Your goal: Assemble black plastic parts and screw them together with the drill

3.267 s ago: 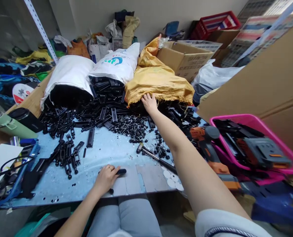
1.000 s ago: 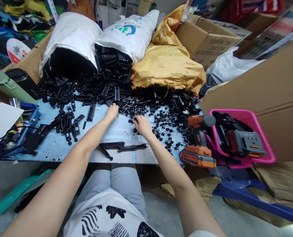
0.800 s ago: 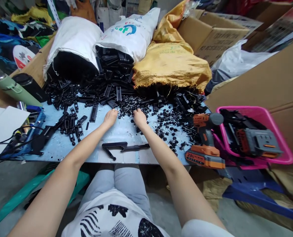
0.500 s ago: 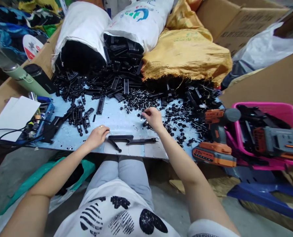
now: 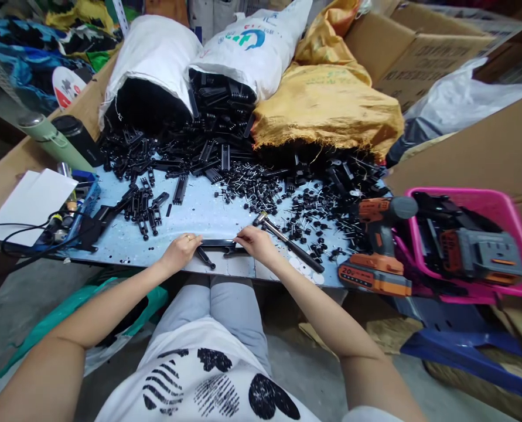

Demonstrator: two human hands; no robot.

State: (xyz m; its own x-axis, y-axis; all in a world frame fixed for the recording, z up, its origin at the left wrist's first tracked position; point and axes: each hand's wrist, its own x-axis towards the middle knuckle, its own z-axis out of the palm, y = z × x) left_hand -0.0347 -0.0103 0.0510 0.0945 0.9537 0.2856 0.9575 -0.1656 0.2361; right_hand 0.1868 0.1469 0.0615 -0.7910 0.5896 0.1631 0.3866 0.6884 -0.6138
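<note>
A long black plastic bar (image 5: pixel 218 242) lies along the table's front edge, with a thinner black link (image 5: pixel 205 258) hinged out from its left end. My left hand (image 5: pixel 181 252) is closed at that left end, fingertips gripping the bar. Over the bar's right end, where another black arm (image 5: pixel 238 251) joins it, my right hand (image 5: pixel 254 243) has thumb and fingers pinched together. Whatever is between those fingertips is too small to make out. A hammer (image 5: pixel 292 242) with a dark handle lies just right of my right hand.
Loose black-headed pins (image 5: pixel 311 214) spread over the blue tabletop (image 5: pixel 190 220). Black plastic parts (image 5: pixel 144 205) spill from white sacks (image 5: pixel 155 50). A yellow sack (image 5: pixel 326 105) lies behind. At right are a cordless drill (image 5: pixel 377 252) and a pink basket (image 5: pixel 513 223); bottles (image 5: pixel 52 138) stand left.
My right hand has come from the pile of pins down and left to the bar's right end, uncovering the hammer. My left hand has shifted slightly right onto the bar's left end.
</note>
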